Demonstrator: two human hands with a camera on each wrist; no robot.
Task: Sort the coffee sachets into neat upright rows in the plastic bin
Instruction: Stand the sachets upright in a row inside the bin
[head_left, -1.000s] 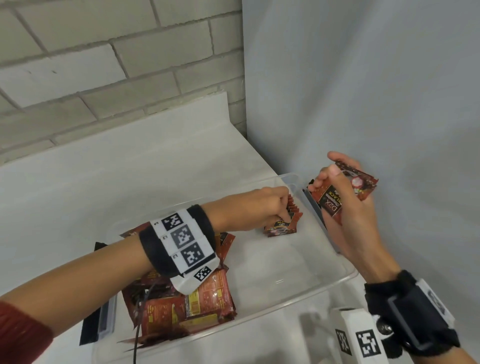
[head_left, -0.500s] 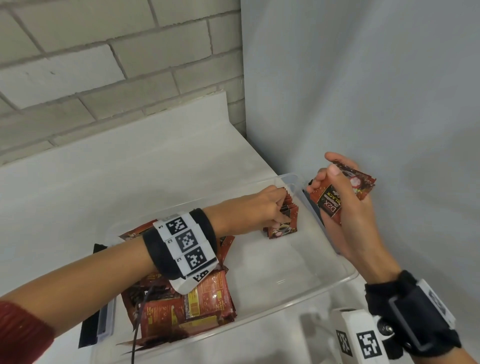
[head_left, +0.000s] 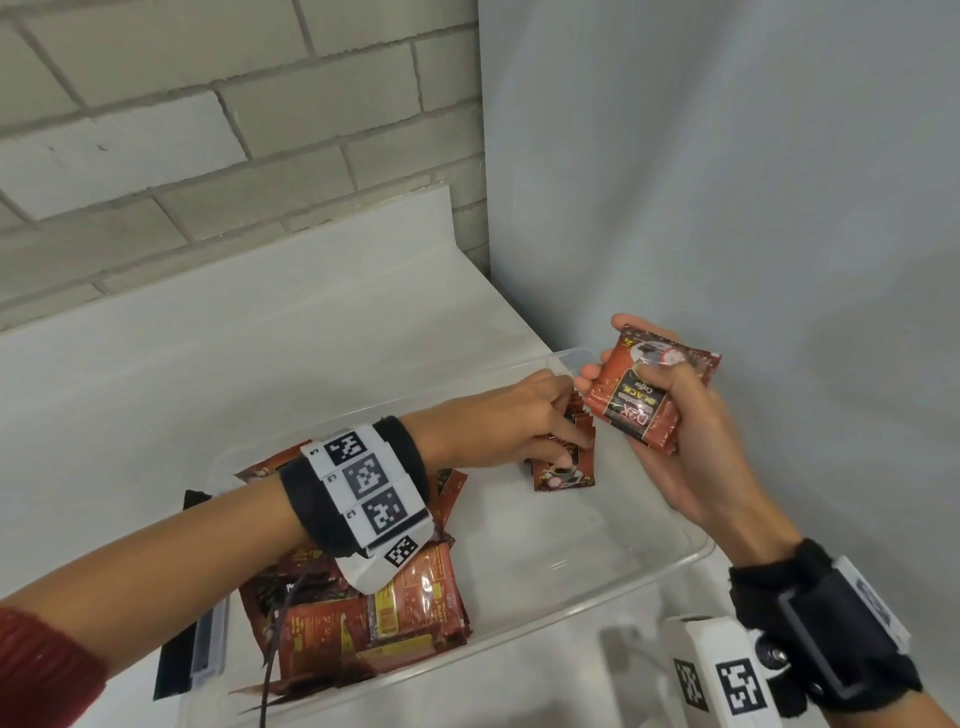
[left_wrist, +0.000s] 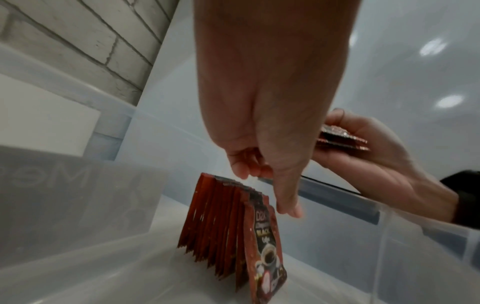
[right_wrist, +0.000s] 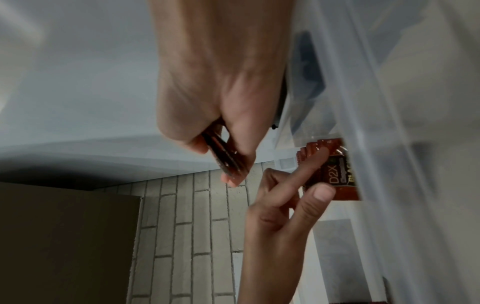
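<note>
Progress is early, by my reading: one short row (head_left: 563, 457) of sachets stands upright at the far right of the bin (head_left: 613, 582), its front sachet leaning a little in the left wrist view, while a large loose pile (head_left: 363, 618) lies flat in the near left of the bin, unsorted. The left hand (head_left: 498, 426) reaches over the row, its fingertips (left_wrist: 288, 207) at the tops of the sachets, fingers mostly straight; whether it pinches one or only steadies them I cannot tell. The right hand (head_left: 691, 436) is held above the bin's right rim, fingers and thumb curled round a small stack (head_left: 649, 395) of sachets, ready to feed the row. Left to do, as I judge it: add the held stack, then work through the pile, and start further rows beside the first. The bin sits on a white bench (head_left: 208, 364) by a brick wall.
</note>
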